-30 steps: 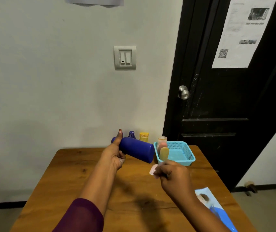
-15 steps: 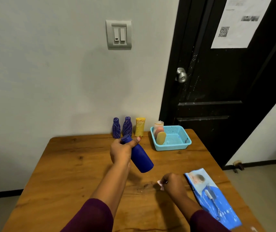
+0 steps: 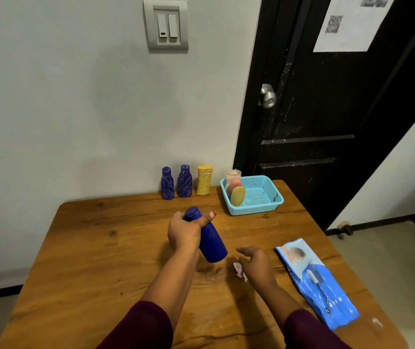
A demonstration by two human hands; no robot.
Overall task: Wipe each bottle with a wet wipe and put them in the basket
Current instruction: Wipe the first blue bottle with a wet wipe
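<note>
1. The dark blue bottle [image 3: 212,244] is in our left grip [image 3: 185,233]. It is tilted, with its cap up and away from us and its base slanting down toward our right grip [image 3: 256,265]. It looks clear of the table [image 3: 95,248].
2. A small crumpled wet wipe [image 3: 239,270] lies on the table at the inner edge of our right grip, just below the bottle's base.
3. We judge three risks from here.
   - The left grip holds only the bottle's upper part, so the heavy base could swing or slide out if we rub hard.
   - The wipe is small and bunched, so it may cover little of the bottle and leave patches unwiped.
   - The basket already holds two bottles, so setting a third in carelessly could tip them.
4. Our left grip is wrapped round the bottle just under the cap. The fingers curl behind it and the thumb lies across the front, pointing away from us.
5. Our right grip hangs loosely spread and holds nothing firmly. Its fingers reach toward the bottle's base. We cannot tell whether it touches the wipe.
6. The teal basket [image 3: 254,210] stands beyond our left grip and to its right. A pink bottle [image 3: 234,183] and a yellow bottle [image 3: 238,196] lean at its left end.
7. Straight beyond the left grip, three bottles wait against the wall: two purple patterned bottles [image 3: 167,183] and a yellow tube [image 3: 204,180].
8. The blue wipe pack [image 3: 319,285] lies to the right of our right grip.
</note>
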